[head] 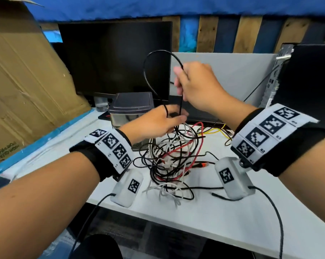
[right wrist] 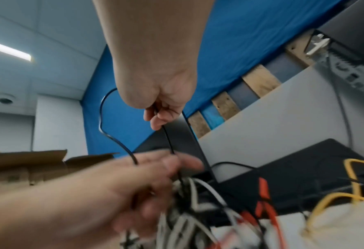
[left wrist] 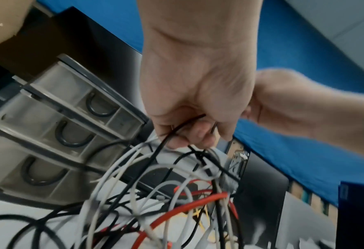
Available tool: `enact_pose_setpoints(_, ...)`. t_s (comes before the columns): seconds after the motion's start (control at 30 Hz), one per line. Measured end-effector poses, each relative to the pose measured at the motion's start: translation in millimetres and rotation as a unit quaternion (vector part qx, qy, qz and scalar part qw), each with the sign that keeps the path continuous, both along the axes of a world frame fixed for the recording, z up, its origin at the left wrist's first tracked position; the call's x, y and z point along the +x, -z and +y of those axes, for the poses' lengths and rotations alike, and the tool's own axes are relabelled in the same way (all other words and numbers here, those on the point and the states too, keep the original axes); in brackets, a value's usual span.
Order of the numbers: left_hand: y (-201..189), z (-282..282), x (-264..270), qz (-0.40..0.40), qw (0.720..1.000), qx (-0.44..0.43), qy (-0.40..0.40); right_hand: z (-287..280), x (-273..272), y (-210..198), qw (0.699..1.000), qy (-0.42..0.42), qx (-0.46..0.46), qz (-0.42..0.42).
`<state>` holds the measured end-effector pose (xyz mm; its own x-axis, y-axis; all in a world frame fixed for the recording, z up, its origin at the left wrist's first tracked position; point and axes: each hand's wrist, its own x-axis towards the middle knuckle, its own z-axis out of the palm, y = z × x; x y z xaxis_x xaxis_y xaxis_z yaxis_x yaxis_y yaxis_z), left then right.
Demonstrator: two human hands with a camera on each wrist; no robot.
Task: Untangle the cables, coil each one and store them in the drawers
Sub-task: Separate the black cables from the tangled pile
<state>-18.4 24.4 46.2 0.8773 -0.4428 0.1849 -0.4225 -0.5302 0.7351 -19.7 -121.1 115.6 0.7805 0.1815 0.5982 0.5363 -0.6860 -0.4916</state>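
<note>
Right hand (head: pixel 197 85): pinched the black cable (head: pixel 148 75) up high.
Left hand (head: pixel 154 122): gripped it lower, just above the cable pile (head: pixel 172 157).
Cable: ran up and down between them.
Drawers (head: pixel 128 113): behind the left hand, nearer it.

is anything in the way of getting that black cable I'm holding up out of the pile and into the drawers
Yes. The thin black cable, pinched by the right hand and left hand, runs down into the tangle of white, red and black cables. The small grey plastic drawer unit shows its drawers closed.
</note>
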Motion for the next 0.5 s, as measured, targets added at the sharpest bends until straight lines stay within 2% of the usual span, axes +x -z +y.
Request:
enact_pose_setpoints(0.1,11.0,-6.8,-0.2,-0.026,0.998,0.057,0.009,8.4,-10.2,-25.7,0.994,-0.038,0.094,-0.044)
enact_pose_setpoints(0.2,16.0,-13.2,0.7,-0.005,0.998,0.063,0.007,11.0,-10.5,-45.3,0.961,-0.102,0.250,-0.059)
enact_pose_setpoints(0.23,16.8,-14.8,1.8,-0.007,0.998,0.060,0.007,10.4,-9.5,-45.8,0.960,-0.112,0.251,-0.062)
enact_pose_setpoints(0.3,17.0,-17.5,3.0,-0.020,0.999,0.043,0.006,7.1,-8.8,-35.7,0.983,-0.088,0.150,-0.065)
enact_pose_setpoints(0.37,13.7,-17.7,5.4,-0.037,0.999,-0.007,-0.013,-2.7,-1.2,-15.5,0.997,-0.044,0.048,-0.035)
enact_pose_setpoints(0.43,7.2,-15.1,6.3,-0.059,0.994,-0.084,-0.039,-11.5,6.2,10.4,0.998,0.005,0.043,0.047)
enact_pose_setpoints(0.5,-0.9,-10.7,6.8,-0.093,0.986,-0.121,-0.070,-15.9,12.8,37.3,0.988,-0.006,0.083,0.129)
